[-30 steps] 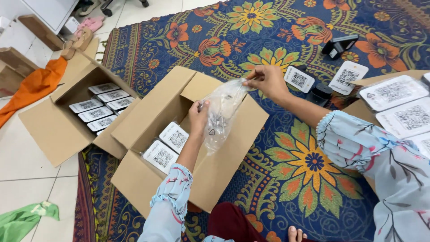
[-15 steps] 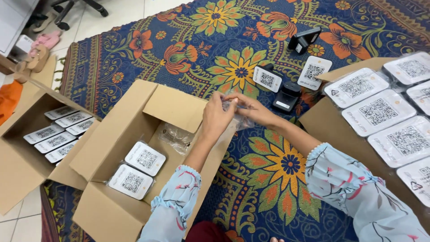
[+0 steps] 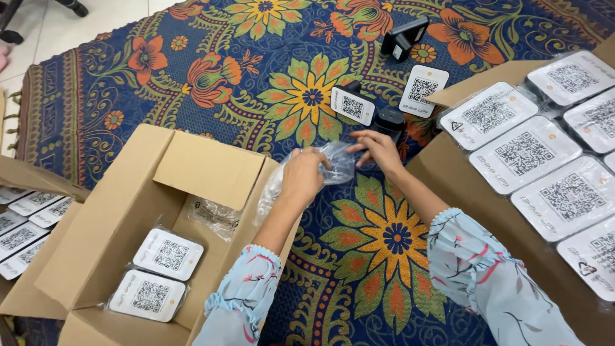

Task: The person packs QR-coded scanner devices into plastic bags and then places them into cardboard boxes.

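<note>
While both sets of fingers pinch it, a clear plastic bag [image 3: 333, 168] is held between the hands above the flowered rug [image 3: 211, 83]. Left hand [image 3: 302, 176]: fingers curled shut on the bag's near-left portion. Right hand [image 3: 379, 148]: fingertips closed on the bag's far-right end. The bag's long axis runs from the near left, where its loose tail trails down over the rim of the open cardboard box [image 3: 109, 243], up to the far right at the right hand. Inside that box lie two wrapped white square plaques [image 3: 168, 254] and a crumpled clear wrapper [image 3: 214, 214]. Just beyond the hands stands a white plaque on a black stand [image 3: 353, 106]. A second box [image 3: 506, 211] at right holds rows of wrapped white plaques.
</note>
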